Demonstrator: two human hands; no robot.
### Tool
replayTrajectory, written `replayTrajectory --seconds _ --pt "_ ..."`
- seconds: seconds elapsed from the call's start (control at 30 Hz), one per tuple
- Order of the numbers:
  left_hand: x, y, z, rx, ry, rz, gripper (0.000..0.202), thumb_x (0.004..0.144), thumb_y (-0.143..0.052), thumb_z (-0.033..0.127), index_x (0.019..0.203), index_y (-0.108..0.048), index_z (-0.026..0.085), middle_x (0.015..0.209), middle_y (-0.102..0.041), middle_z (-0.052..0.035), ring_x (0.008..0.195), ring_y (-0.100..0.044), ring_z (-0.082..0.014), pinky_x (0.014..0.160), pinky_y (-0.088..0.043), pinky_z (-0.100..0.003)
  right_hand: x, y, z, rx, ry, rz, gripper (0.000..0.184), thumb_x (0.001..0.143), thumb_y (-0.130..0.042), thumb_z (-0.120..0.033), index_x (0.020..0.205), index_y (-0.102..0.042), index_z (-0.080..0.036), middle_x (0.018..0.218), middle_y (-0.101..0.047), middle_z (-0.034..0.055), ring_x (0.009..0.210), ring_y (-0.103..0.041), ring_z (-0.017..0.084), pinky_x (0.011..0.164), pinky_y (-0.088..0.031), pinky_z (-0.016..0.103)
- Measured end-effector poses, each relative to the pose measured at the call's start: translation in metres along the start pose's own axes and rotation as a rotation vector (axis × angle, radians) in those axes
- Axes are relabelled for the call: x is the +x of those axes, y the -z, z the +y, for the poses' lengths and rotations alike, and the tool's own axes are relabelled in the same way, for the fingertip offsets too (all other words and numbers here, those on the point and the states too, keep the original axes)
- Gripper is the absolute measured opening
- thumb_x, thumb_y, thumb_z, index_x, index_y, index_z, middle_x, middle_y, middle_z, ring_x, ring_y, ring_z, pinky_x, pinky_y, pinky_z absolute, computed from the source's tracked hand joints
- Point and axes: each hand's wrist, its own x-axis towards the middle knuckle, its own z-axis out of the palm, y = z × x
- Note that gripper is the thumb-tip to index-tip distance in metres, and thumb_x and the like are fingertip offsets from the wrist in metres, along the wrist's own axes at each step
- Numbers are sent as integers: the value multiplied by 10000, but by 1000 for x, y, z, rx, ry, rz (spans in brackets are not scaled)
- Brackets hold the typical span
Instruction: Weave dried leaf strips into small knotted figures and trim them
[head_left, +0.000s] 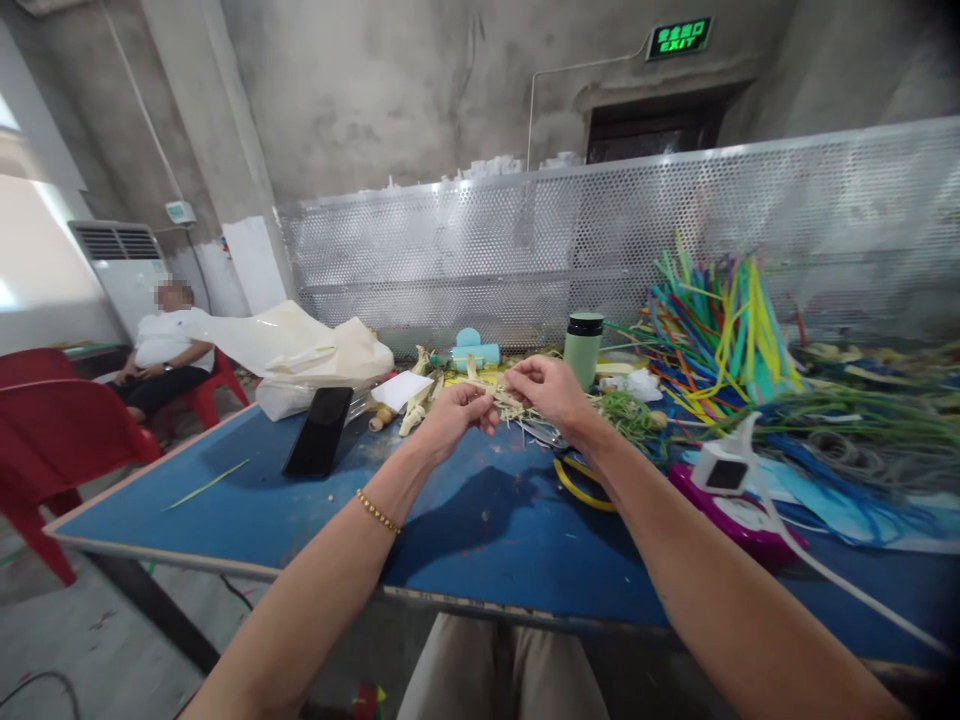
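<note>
My left hand (459,412) and my right hand (546,389) are held close together above the blue table (465,530), both pinched on a bundle of pale straw-like strands (504,396) that runs between them. The fingers of both hands are curled round the strands. A gold bead bracelet sits on my left wrist. Just below my right wrist lie scissors with yellow handles (576,482).
A black phone (319,431) leans at the left, near a white plastic bag (300,350). A green flask (583,349), a heap of coloured strips (712,330), green strands (630,415) and a white-and-purple device (731,490) lie right. A person sits on red chairs (45,420) far left.
</note>
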Motion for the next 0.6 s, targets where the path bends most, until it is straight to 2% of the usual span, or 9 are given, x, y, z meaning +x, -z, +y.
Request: replayTrajectory --seconds 0.1,0.2,0.3,0.47,0.6 --pt "3 3 -2 2 -5 61 236 799 -670 311 725 -578 107 632 -636 -51 495 -558 -100 547 -407 -255 1 1 -1 -151 120 95 221 810 -595 -372 730 -596 -166 706 -678 63 599 -592 156 591 -437 282" --pt "4 5 -4 14 -20 84 219 797 -665 308 743 -580 113 620 -639 -44 480 -561 -107 528 -403 -254 -2 -2 -4 -246 241 -17 235 802 -610 -367 680 -617 -167 651 -652 38 612 -571 154 600 -411 277" --pt "3 5 -4 39 -39 78 228 791 -670 322 744 -595 112 617 -637 -34 472 -559 -108 527 -414 -258 -6 -5 -6 -165 195 -144 207 780 -631 -353 708 -634 -159 598 -630 16 566 -562 143 567 -405 263" --pt "1 1 -2 90 -26 78 256 811 -643 316 672 -584 109 583 -628 -42 446 -552 -104 515 -407 -254 -6 -5 -5 -101 135 -178 180 750 -647 -328 720 -648 -150 565 -615 7 529 -544 133 535 -399 255" --pt "0 -1 0 80 -24 107 227 828 -628 278 686 -566 112 579 -628 -41 446 -554 -101 514 -403 -246 -4 -4 -3 -81 148 -190 170 730 -654 -319 726 -660 -149 645 -665 35 598 -583 153 570 -430 265"
